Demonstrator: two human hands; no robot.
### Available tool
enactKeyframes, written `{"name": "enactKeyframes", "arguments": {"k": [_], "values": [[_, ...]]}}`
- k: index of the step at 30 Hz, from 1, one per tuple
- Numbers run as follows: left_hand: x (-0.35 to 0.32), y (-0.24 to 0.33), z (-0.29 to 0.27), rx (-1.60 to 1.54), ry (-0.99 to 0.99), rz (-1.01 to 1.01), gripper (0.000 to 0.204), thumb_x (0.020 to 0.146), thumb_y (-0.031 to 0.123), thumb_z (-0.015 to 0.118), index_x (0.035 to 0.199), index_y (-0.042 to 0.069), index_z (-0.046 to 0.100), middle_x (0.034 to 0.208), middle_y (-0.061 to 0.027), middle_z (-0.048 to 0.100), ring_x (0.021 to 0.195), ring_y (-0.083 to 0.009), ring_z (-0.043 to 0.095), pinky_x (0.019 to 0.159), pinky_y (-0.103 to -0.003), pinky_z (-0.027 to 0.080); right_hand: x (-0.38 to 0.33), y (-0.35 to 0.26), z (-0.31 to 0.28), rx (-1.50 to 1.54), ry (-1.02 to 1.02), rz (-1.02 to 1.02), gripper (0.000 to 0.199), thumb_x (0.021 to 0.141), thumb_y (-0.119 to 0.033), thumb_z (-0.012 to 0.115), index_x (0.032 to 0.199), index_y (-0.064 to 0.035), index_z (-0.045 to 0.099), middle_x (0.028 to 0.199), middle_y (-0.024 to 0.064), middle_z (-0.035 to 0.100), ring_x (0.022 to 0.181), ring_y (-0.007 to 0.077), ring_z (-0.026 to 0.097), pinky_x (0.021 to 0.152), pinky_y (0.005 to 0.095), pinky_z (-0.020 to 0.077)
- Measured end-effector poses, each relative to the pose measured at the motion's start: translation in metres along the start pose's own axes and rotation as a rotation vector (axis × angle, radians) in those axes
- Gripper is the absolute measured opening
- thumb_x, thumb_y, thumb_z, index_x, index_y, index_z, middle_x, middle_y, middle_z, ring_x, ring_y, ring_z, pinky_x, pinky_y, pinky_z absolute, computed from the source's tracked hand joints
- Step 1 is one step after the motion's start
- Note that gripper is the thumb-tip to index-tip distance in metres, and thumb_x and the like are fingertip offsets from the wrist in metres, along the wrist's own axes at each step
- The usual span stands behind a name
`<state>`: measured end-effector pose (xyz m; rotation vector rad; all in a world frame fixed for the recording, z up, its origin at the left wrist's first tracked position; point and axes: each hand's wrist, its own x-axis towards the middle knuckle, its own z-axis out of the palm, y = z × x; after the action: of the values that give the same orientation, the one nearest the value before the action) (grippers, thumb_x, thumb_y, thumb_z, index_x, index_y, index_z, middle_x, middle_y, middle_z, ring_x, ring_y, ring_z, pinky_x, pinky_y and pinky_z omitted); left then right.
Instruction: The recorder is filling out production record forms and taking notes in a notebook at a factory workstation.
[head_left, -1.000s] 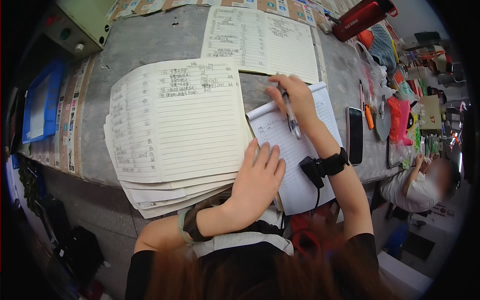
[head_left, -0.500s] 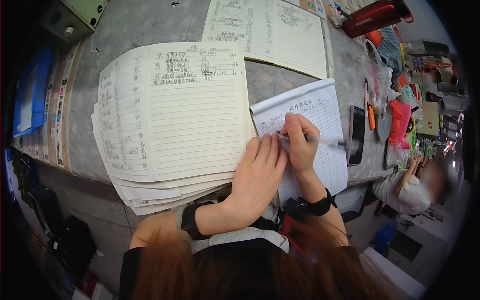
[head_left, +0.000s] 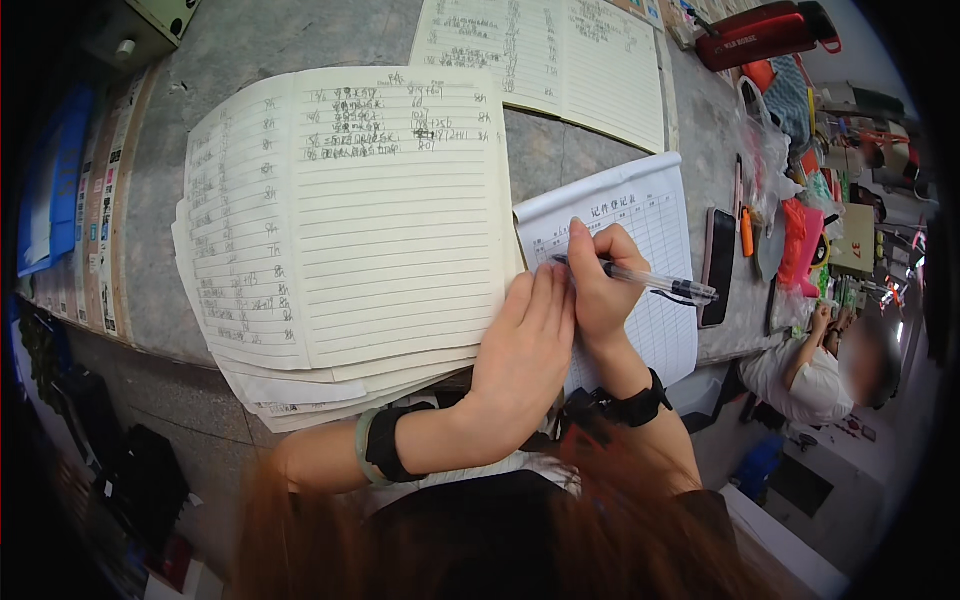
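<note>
My right hand (head_left: 606,290) grips a clear pen (head_left: 665,281) with a dark clip, its tip low at the upper left part of a white printed table form (head_left: 655,250). The form is on a pad whose top sheets are folded back. My left hand (head_left: 525,345) lies flat with fingers stretched out, touching the form's left side and the right edge of an open lined notebook (head_left: 400,255). Handwriting fills the notebook's left page and the top lines of its right page. More paper layers show under its lower edge.
Another handwritten notebook (head_left: 610,75) lies open at the back. Right of the form are a dark phone (head_left: 717,265), an orange marker (head_left: 747,232), plastic bags (head_left: 765,150) and a red flask (head_left: 765,35). A blue tray (head_left: 55,190) sits far left. A co-worker (head_left: 800,375) sits at right.
The pen, blurred by motion before, now shows sharply in my right hand. My left hand stays flat beside it. The whole view has shifted slightly.
</note>
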<state>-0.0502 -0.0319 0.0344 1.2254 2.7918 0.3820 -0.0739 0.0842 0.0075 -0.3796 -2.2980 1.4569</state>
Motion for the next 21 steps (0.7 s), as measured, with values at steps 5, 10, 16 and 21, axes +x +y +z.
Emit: {"name": "enactKeyframes", "arguments": {"k": [5,10,16,21], "values": [[0.0005,-0.0015,-0.0014,-0.001,-0.022,0.010,0.042,0.071,0.023,0.052,0.104,-0.004,0.050,0.112,-0.0149,0.048,0.111,-0.0230,0.039,0.094,-0.036,0.024,-0.0003,-0.0004,0.0025,-0.027,-0.019,0.009,0.029,0.072,-0.005,0.062,0.050,-0.0015,0.043,0.043,-0.0015,0.041,0.042,0.0017,0.030,0.037,0.0207,0.0226],[0.0014,-0.0002,0.0013,-0.021,0.027,0.000,0.041,0.069,0.021,0.053,0.101,-0.004,0.051,0.111,-0.0144,0.049,0.110,-0.0225,0.040,0.094,-0.036,0.025,0.0015,-0.0044,0.0021,-0.018,-0.010,0.014,0.029,0.073,-0.004,0.061,0.050,-0.0013,0.044,0.044,-0.0014,0.042,0.042,0.0020,0.031,0.037,0.0204,0.0238],[0.0002,0.0008,0.0060,-0.032,0.052,-0.031,0.039,0.068,0.022,0.054,0.098,-0.002,0.053,0.110,-0.0139,0.050,0.110,-0.0223,0.040,0.094,-0.036,0.025,-0.0002,0.0003,0.0026,-0.026,-0.007,-0.003,0.028,0.073,-0.004,0.061,0.051,-0.0009,0.045,0.044,-0.0012,0.043,0.042,0.0019,0.032,0.037,0.0202,0.0242],[0.0001,0.0013,0.0044,-0.052,0.042,-0.034,0.039,0.068,0.023,0.054,0.099,-0.002,0.053,0.111,-0.0137,0.050,0.111,-0.0223,0.040,0.095,-0.036,0.025,0.0004,-0.0014,0.0031,-0.052,-0.015,-0.026,0.027,0.073,-0.004,0.061,0.051,-0.0010,0.045,0.043,-0.0010,0.043,0.041,0.0020,0.032,0.037,0.0203,0.0244]]}}
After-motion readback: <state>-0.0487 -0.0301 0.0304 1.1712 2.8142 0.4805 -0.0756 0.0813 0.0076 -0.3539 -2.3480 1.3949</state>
